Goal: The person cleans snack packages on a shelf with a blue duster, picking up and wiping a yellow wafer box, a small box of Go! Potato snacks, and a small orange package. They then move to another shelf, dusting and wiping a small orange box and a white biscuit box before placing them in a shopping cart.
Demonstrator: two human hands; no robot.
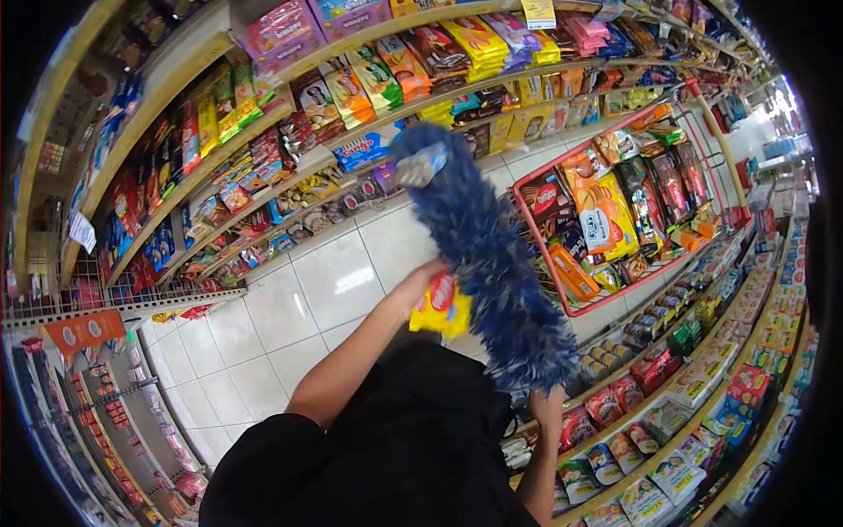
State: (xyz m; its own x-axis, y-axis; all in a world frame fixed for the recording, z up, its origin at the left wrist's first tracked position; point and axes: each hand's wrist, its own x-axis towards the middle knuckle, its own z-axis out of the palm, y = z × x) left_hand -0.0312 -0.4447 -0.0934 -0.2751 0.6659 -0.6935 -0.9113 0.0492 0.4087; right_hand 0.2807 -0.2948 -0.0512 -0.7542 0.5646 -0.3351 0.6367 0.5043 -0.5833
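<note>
A fluffy blue duster (pixel 487 255) stretches slantwise in front of my body, from near the shelves down to my right side. My right hand (pixel 548 406) is closed at its lower end, where the fibres partly cover the fingers. In my left hand (pixel 425 285) is a yellow snack packet (pixel 442 309) with a red logo, gripped close beside the duster's middle. The far tip of the duster overlaps a pale, shiny item (pixel 425 165) that I cannot make out.
Ahead, curved-looking shelves (pixel 202 92) carry many snack packets. A red-rimmed shopping cart (pixel 562 307) full of packaged biscuits stands at the right. More stocked shelves (pixel 606 474) line the lower right, and racks (pixel 114 413) the lower left. White floor tiles (pixel 290 299) run between.
</note>
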